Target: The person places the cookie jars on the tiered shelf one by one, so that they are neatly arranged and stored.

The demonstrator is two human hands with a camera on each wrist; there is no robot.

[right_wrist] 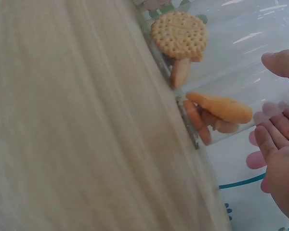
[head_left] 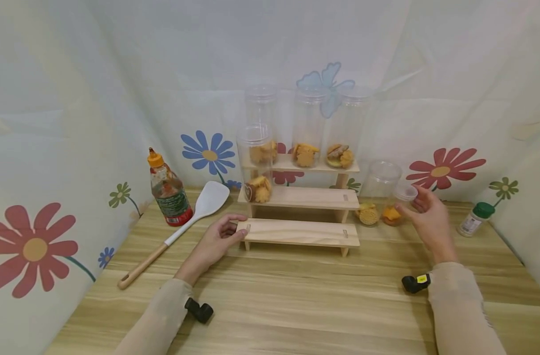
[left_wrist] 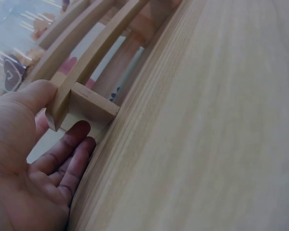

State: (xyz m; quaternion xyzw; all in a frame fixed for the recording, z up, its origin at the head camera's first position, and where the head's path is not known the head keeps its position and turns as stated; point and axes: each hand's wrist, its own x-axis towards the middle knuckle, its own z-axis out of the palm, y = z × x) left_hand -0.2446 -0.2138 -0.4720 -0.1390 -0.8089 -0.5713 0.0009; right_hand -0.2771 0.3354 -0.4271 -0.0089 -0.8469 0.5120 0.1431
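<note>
Both hands are on the wooden table [head_left: 296,296]. The left hand [head_left: 216,241] holds the left end of the stepped wooden shelf [head_left: 298,231], thumb on the lowest board and fingers [left_wrist: 70,154] relaxed under it beside the leg. The right hand [head_left: 427,217] is spread open around a small clear jar [head_left: 398,204] with orange biscuits; whether the fingers touch it I cannot tell. This jar stands on the table just right of the shelf, beside a taller jar [head_left: 378,192] with a round biscuit. More jars with biscuits stand on the upper steps. Left of the shelf lie a white spatula [head_left: 194,212] and a sauce bottle [head_left: 167,190]. A green-capped shaker [head_left: 476,218] stands far right.
</note>
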